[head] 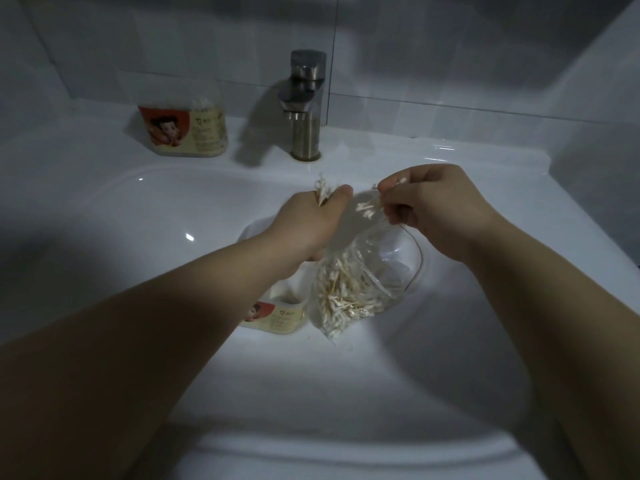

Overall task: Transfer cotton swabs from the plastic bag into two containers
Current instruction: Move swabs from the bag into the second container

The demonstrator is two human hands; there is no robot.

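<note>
Near container: stands in the sink basin near its middle, partly under the left forearm and just beside the bag's lower end; whether it holds swabs cannot be told.
Plastic bag: hangs over the basin between both hands, thin, limp and slick. It is best held at the rim of its mouth.
Cotton swabs: most lie heaped in the bag's lower part. They are light, thin-stemmed and springy, so they probably scatter easily; grip a bunch at mid-stem.
Left hand: fingers are clenched round a small bundle whose tips stick out above the fist.
Right hand: fingertips pinch a few swabs at the bag's mouth, apparently with its rim.
Far container: stands on the sink's back ledge toward the left corner, with swab tips showing inside.
Faucet: stands on the back ledge, right of that container.
</note>
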